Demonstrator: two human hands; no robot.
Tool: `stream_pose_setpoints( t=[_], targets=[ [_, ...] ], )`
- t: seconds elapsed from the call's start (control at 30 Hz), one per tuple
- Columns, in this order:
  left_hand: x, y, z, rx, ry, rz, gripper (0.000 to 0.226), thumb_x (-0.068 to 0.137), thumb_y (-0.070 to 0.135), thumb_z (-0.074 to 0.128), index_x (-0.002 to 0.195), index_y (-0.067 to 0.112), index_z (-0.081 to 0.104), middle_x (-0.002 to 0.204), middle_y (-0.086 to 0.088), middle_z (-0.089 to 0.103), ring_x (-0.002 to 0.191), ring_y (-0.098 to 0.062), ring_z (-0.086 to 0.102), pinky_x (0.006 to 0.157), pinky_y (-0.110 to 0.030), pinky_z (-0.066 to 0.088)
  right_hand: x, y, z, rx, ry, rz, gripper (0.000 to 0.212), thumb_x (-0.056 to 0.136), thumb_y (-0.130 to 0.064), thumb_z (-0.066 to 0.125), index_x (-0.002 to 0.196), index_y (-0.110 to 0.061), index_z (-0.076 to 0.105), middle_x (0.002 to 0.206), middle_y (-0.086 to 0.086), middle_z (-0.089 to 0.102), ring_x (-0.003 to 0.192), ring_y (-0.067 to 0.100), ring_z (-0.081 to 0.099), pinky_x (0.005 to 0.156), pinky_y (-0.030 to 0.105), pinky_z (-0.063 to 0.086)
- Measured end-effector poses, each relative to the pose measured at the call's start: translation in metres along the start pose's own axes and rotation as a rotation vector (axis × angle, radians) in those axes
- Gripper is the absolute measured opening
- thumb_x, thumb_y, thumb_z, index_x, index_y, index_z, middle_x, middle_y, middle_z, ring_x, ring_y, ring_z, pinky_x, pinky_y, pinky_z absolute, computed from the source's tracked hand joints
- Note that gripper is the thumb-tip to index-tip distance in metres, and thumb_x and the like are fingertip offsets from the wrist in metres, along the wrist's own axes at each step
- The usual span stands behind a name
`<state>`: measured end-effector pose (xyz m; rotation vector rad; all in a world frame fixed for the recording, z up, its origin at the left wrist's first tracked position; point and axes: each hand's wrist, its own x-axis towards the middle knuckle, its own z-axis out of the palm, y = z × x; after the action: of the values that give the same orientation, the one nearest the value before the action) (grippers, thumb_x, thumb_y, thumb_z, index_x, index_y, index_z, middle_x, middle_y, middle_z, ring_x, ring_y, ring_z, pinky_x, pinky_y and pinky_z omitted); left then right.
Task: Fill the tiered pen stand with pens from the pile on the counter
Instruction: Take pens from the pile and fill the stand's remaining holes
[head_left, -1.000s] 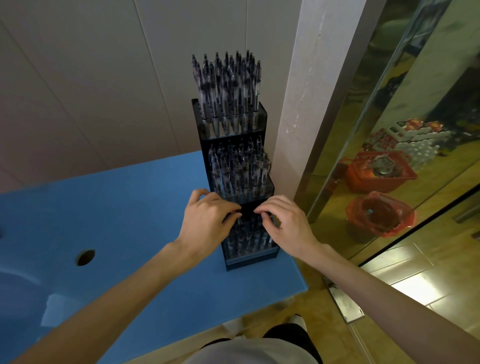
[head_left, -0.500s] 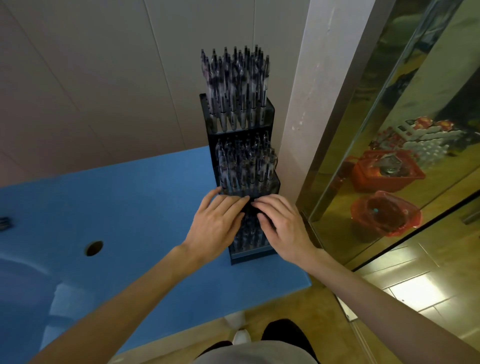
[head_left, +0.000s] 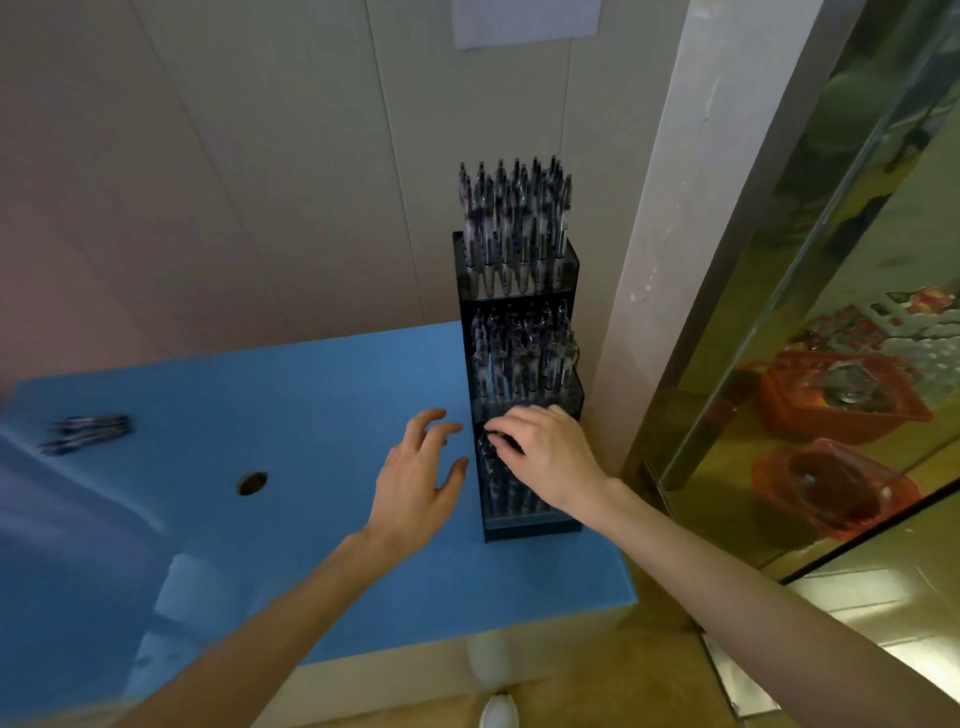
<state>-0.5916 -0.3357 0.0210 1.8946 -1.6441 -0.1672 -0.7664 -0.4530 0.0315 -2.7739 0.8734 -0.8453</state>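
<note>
Under the right hand (head_left: 550, 452), whose fingers rest loosely spread on its lowest tier, the dark three-tiered pen stand (head_left: 519, 384) bristles with upright pens, while the left hand (head_left: 415, 483) hovers just beside it, fingers spread and holding nothing.

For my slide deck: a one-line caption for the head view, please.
Right hand rests on the pens in the tiered pen stand's bottom tier, left hand open beside it.

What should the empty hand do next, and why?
Probably reach the left hand across the counter to the pens lying at the far left; it holds nothing, while the right hand rests on the stand and its bottom tier.
</note>
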Motion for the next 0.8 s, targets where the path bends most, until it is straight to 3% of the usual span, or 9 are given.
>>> stream_pose_setpoints(
  t=[0.13, 0.23, 0.37, 0.47, 0.67, 0.8],
  targets=[
    [-0.003, 0.006, -0.002, -0.042, -0.047, -0.079, 0.036, 0.100, 0.032, 0.060, 0.134, 0.023, 0.052, 0.149, 0.009, 0.038, 0.115, -0.007, 0.059, 0.076, -0.030, 0.053, 0.005, -0.011, 0.000, -0.048, -0.030, 0.020, 0.025, 0.098, -0.039, 0.062, 0.104, -0.018, 0.073, 0.088, -0.004, 0.073, 0.075, 0.019, 0.068, 0.066, 0.035, 0.048],
    [-0.008, 0.011, -0.006, -0.079, -0.058, -0.103, 0.032, 0.100, 0.031, 0.059, 0.131, 0.024, 0.056, 0.144, 0.013, 0.042, 0.110, -0.003, 0.060, 0.079, -0.027, 0.052, 0.008, -0.015, -0.006, -0.103, -0.095, 0.056, 0.033, 0.096, -0.051, 0.059, 0.101, -0.019, 0.067, 0.086, -0.005, 0.071, 0.074, 0.018, 0.067, 0.065, 0.035, 0.051],
    [-0.016, 0.013, -0.016, -0.111, -0.017, -0.125, 0.028, 0.099, 0.030, 0.060, 0.127, 0.026, 0.059, 0.141, 0.015, 0.043, 0.103, 0.002, 0.059, 0.082, -0.029, 0.054, 0.009, -0.020, -0.014, -0.044, -0.113, 0.127, 0.025, 0.097, -0.043, 0.063, 0.083, -0.023, 0.066, 0.078, -0.008, 0.069, 0.070, 0.015, 0.065, 0.062, 0.035, 0.052],
    [-0.025, 0.011, -0.023, -0.139, 0.016, -0.140, 0.025, 0.099, 0.027, 0.060, 0.124, 0.026, 0.060, 0.138, 0.016, 0.045, 0.102, 0.000, 0.060, 0.083, -0.025, 0.051, 0.008, -0.015, -0.020, -0.012, -0.079, 0.199, 0.022, 0.096, -0.042, 0.066, 0.081, -0.026, 0.070, 0.070, -0.011, 0.068, 0.061, 0.011, 0.062, 0.058, 0.030, 0.052],
    [-0.050, 0.005, -0.030, -0.159, -0.006, -0.159, 0.021, 0.101, 0.027, 0.059, 0.122, 0.029, 0.062, 0.136, 0.019, 0.046, 0.100, 0.004, 0.059, 0.082, -0.011, 0.043, 0.008, 0.004, -0.027, -0.314, -0.037, 0.031, 0.020, 0.092, -0.028, 0.075, 0.078, -0.015, 0.069, 0.068, -0.001, 0.066, 0.059, 0.019, 0.064, 0.053, 0.032, 0.051],
    [-0.065, 0.003, -0.035, -0.174, -0.019, -0.155, 0.020, 0.100, 0.025, 0.059, 0.119, 0.032, 0.064, 0.134, 0.020, 0.048, 0.102, 0.004, 0.060, 0.083, -0.009, 0.041, 0.009, -0.005, -0.019, -0.256, -0.081, 0.101, 0.023, 0.099, -0.033, 0.062, 0.083, -0.017, 0.067, 0.072, -0.003, 0.067, 0.064, 0.019, 0.065, 0.057, 0.032, 0.052]
  ],
)
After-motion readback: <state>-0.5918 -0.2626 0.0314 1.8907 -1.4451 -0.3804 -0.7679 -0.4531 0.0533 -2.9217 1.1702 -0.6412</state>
